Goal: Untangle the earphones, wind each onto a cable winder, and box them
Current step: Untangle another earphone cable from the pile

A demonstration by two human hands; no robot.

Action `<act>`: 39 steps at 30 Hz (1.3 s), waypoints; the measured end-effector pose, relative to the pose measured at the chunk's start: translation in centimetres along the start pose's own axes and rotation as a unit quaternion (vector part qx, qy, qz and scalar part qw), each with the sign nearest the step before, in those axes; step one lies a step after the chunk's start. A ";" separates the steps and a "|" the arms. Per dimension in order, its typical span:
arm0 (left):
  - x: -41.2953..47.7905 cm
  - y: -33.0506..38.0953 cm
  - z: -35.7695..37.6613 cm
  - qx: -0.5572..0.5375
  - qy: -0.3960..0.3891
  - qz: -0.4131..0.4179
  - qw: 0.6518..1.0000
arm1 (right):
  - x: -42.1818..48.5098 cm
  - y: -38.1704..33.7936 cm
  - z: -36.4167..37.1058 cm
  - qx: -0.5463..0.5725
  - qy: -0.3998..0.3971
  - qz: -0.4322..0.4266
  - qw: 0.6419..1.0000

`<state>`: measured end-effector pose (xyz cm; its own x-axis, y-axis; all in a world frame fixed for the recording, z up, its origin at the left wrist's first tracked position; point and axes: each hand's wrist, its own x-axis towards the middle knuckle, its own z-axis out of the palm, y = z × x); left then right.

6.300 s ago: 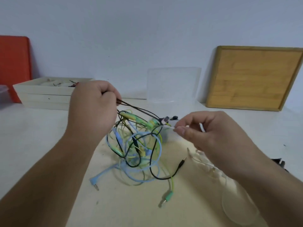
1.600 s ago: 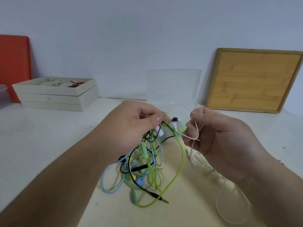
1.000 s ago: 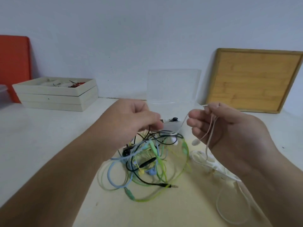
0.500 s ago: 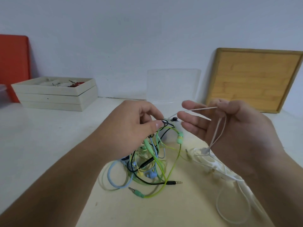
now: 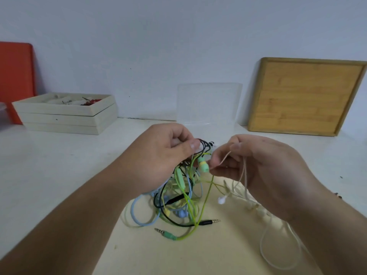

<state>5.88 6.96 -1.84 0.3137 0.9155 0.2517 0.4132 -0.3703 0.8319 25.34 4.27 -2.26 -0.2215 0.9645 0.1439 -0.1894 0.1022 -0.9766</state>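
Note:
A tangle of green, blue and black earphone cables [image 5: 178, 199] hangs over the table's middle. My left hand [image 5: 166, 153] pinches the top of the tangle and lifts it. My right hand [image 5: 256, 161] is closed on a white earphone cable [image 5: 245, 175]; its fingertips touch a green earbud [image 5: 203, 165]. A white earbud [image 5: 222, 199] dangles below that hand. The white cable trails down to a loop [image 5: 278, 251] at the lower right. A black plug [image 5: 210, 221] and a green plug [image 5: 164, 233] lie on the table. A clear plastic box [image 5: 208, 104] stands open behind my hands.
Stacked cream wooden trays [image 5: 65, 114] with small parts sit at the back left, beside a red board [image 5: 14, 76]. A bamboo tray [image 5: 303, 96] leans on the wall at the back right. A pale yellow mat [image 5: 198, 255] covers the near table.
My right hand has closed and moved left to the green earbud. The white earbud has slipped free and hangs below it. My left hand still lifts the tangle.

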 end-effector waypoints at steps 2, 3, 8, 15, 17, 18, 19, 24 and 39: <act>0.1 -0.1 -0.1 -0.030 0.003 -0.016 0.999 | 0.0 -0.3 -0.2 -0.002 0.030 -0.017 0.999; 0.1 -0.2 -0.2 -0.027 0.019 -0.023 0.999 | 0.0 -0.5 -0.3 0.002 0.040 -0.025 0.999; 0.2 -0.2 -0.1 0.020 0.081 -0.030 0.996 | -0.3 -1.0 -0.4 -0.001 0.033 -0.033 0.999; 0.1 -0.2 -1.1 0.026 0.026 -0.070 0.997 | 0.2 -1.1 -1.7 0.003 0.169 -0.015 0.986; 0.2 -0.6 -1.5 0.079 0.042 -0.080 0.993 | 0.1 -1.7 -2.3 -0.018 0.173 -0.015 0.985; 0.3 -0.8 -1.7 0.108 0.064 -0.079 0.989 | 0.0 -1.9 -2.4 -0.037 0.164 -0.012 0.986; 0.4 -0.9 -1.9 0.143 0.093 -0.076 0.982 | -0.2 -2.1 -2.6 -0.070 0.155 -0.009 0.985; 0.1 -1.0 -3.1 0.356 0.140 -0.115 0.917 | -0.7 -2.2 -2.9 -0.221 0.138 -0.006 0.965; -1.4 2.4 -0.2 0.111 0.070 0.126 0.983 | -1.2 -2.9 -3.6 -0.254 0.099 -0.050 0.961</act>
<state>6.23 4.80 -0.05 0.3169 0.7968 0.5145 0.5191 -0.5997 0.6090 29.63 3.70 -0.20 -0.0315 0.9660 0.2568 0.3019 0.2541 -0.9189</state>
